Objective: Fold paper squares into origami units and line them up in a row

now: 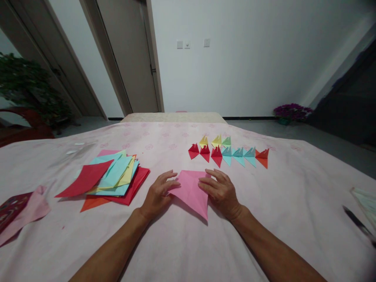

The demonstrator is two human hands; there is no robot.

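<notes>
A pink sheet of origami paper (pixel 189 190) lies in front of me, one pointed corner toward me and its near edge slightly raised off the cloth. My left hand (pixel 160 192) grips its left corner between the fingers and thumb. At the right side, my right hand (pixel 221 192) holds the sheet with bent fingers resting over its edge; the thumb is mostly hidden. Beyond the sheet stand small folded paper birds in two rows, among them a red one (pixel 216 156), a light blue one (pixel 239 156), a yellow one (pixel 216 141) and an orange one (pixel 263 156).
A loose pile of coloured paper (pixel 113 174) lies to the left. Farther left are a dark red patterned item (pixel 13 207) and a pink cloth-like piece (pixel 32 211). A black pen (pixel 357 219) lies at the right. A pink patterned tablecloth (pixel 282 235) covers the table.
</notes>
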